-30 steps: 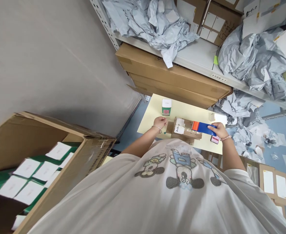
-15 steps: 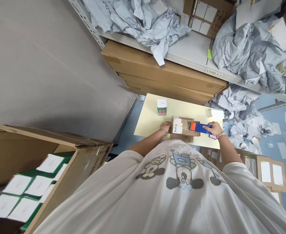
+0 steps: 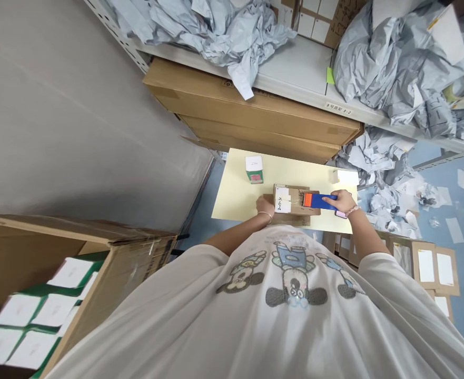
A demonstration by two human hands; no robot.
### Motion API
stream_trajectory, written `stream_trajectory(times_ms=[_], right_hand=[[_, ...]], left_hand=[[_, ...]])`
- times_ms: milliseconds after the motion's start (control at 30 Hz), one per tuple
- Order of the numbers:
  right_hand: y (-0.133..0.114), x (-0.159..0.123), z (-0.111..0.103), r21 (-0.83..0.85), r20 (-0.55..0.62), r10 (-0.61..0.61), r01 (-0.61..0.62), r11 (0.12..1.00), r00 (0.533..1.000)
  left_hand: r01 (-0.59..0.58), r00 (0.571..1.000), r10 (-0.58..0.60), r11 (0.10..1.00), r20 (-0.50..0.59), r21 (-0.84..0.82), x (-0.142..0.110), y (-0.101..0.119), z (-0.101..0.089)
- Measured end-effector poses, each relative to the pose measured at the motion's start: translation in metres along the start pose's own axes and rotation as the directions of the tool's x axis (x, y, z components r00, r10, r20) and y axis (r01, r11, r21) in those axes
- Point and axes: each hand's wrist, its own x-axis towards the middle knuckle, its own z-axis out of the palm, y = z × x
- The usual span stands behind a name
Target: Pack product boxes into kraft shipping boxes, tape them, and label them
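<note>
A small brown cardboard box [image 3: 297,202] with white labels lies on a pale yellow table [image 3: 235,202] in front of me. My left hand [image 3: 264,204] rests closed against the box's left end. My right hand [image 3: 343,201] grips a blue tool with an orange head [image 3: 318,200], laid across the top of the box. A pink object shows just under my right hand; I cannot make out what it is. A small white and green carton [image 3: 254,169] stands upright at the table's far left.
Flat cardboard cartons [image 3: 255,113] are stacked behind the table under a shelf [image 3: 303,73] piled with crumpled grey bags [image 3: 224,31]. An open carton of white-topped green boxes [image 3: 34,310] stands at my left. More bags and labelled boxes [image 3: 437,271] lie on the blue floor to the right.
My left hand has moved from the table top to the box's left end. The blue tool has slid leftward along the box top. The camera view has shifted right and down.
</note>
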Motion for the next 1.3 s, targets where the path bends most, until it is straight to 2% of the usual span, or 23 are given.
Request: stream_trajectory(times_ms=[33,67,100,133,167,200,233,400,500,667,767,833,900,967,1100,1300], right_hand=[[0.0,0.0,0.0,0.0,0.003,0.0,0.0,1.0,1.0],[0.0,0.001,0.0,0.001,0.005,0.001,-0.001,1.0,1.0],[0.0,0.001,0.0,0.003,0.006,0.001,-0.001,1.0,1.0],[0.0,0.002,0.0,0.007,0.006,-0.002,0.002,1.0,1.0],[0.001,0.002,0.0,0.012,0.005,-0.007,0.007,1.0,1.0],[0.001,0.003,0.0,0.021,0.007,-0.013,0.013,1.0,1.0],[0.002,0.004,0.0,0.034,0.013,-0.018,0.017,0.999,1.0],[0.013,0.002,0.0,0.184,0.104,-0.016,-0.003,0.983,0.994],[0.038,-0.006,-0.008,0.223,0.092,0.0,-0.021,0.975,0.996],[0.103,-0.038,-0.035,0.156,0.05,0.127,-0.133,0.979,0.991],[0.116,-0.048,-0.042,0.01,0.05,0.148,-0.149,0.989,0.988],[0.104,-0.043,-0.038,-0.152,0.049,0.164,-0.155,0.976,0.985],[0.079,-0.032,-0.028,-0.313,0.049,0.196,-0.171,0.934,0.979],[0.048,-0.017,-0.017,-0.402,0.078,0.235,-0.185,0.897,0.969],[-0.003,0.004,-0.004,-0.398,0.139,0.321,-0.244,0.884,0.937],[-0.036,0.016,-0.007,-0.37,0.129,0.357,-0.289,0.883,0.925]], left_hand=[[-0.11,0.994,0.109,0.982,0.016,0.155,-0.003,0.004,0.0],[-0.257,0.967,0.242,0.904,0.086,0.341,-0.006,0.008,0.001],[-0.413,0.911,0.355,0.757,0.211,0.506,-0.009,0.012,0.002],[-0.544,0.838,0.418,0.577,0.352,0.609,-0.011,0.015,0.004],[-0.631,0.771,0.431,0.422,0.469,0.651,-0.012,0.018,0.006],[-0.676,0.731,0.421,0.337,0.537,0.656,-0.012,0.02,0.008],[-0.696,0.712,0.407,0.294,0.573,0.655,-0.011,0.021,0.01],[-0.693,0.713,0.358,0.231,0.602,0.683,-0.006,0.02,0.013],[-0.692,0.714,0.348,0.223,0.607,0.687,-0.004,0.02,0.013],[-0.674,0.732,0.331,0.225,0.596,0.704,-0.001,0.02,0.013],[-0.675,0.73,0.335,0.222,0.595,0.703,0.001,0.018,0.013],[-0.677,0.729,0.33,0.219,0.6,0.702,0.002,0.017,0.013],[-0.673,0.734,0.319,0.215,0.6,0.708,0.003,0.017,0.014],[-0.665,0.74,0.308,0.208,0.597,0.717,0.004,0.018,0.014],[-0.655,0.749,0.283,0.186,0.598,0.732,0.003,0.018,0.015],[-0.653,0.75,0.279,0.165,0.6,0.739,0.004,0.018,0.017]])
